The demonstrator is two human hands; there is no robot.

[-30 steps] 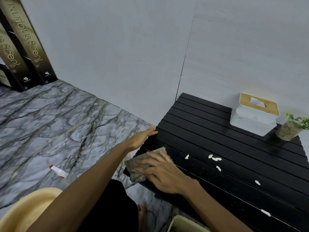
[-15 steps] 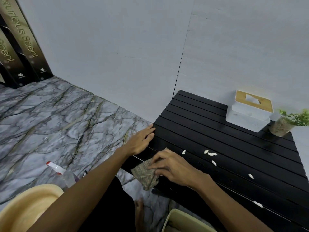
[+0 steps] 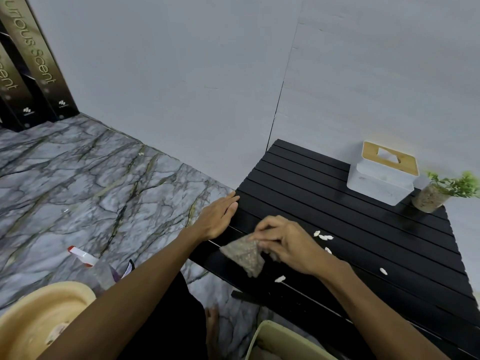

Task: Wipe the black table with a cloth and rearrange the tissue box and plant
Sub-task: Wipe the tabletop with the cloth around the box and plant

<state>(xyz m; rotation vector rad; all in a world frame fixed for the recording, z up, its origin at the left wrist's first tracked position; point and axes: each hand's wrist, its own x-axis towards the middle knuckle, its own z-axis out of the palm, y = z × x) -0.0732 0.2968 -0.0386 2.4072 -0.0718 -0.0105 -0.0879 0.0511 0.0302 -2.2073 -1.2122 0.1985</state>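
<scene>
Head camera, the only view I have: the black table [image 3: 337,203] stands slatted against the grey wall [image 3: 181,74] on the right of the picture. The left hand [image 3: 218,216] lies flat on the table's left edge, fingers straight and together, holding nothing. The right hand [image 3: 288,245] is over the near left corner with its fingers curled round the cloth [image 3: 244,253]. I read that as a grip, though the hand is a little blurred. The cloth is a speckled grey-brown piece. It rests on the slats by the front edge, just beside the left hand but apart from it.

The tissue box [image 3: 381,172], white with a wooden lid, sits at the far right of the table close to the wall. The plant [image 3: 439,193], in its mottled pot, stands just beside the box on its right. Both are well apart from the hands. Several white scraps [image 3: 323,236] lie on the slats near the right hand.

On the marble floor [image 3: 78,178] to the left I see a spray bottle [image 3: 85,258]. A cream basin [image 3: 39,320] is near it at the lower left. A pale green bin [image 3: 280,341] is at the bottom edge, and dark panels [image 3: 33,61] lettered "Scent" are at the top left.
</scene>
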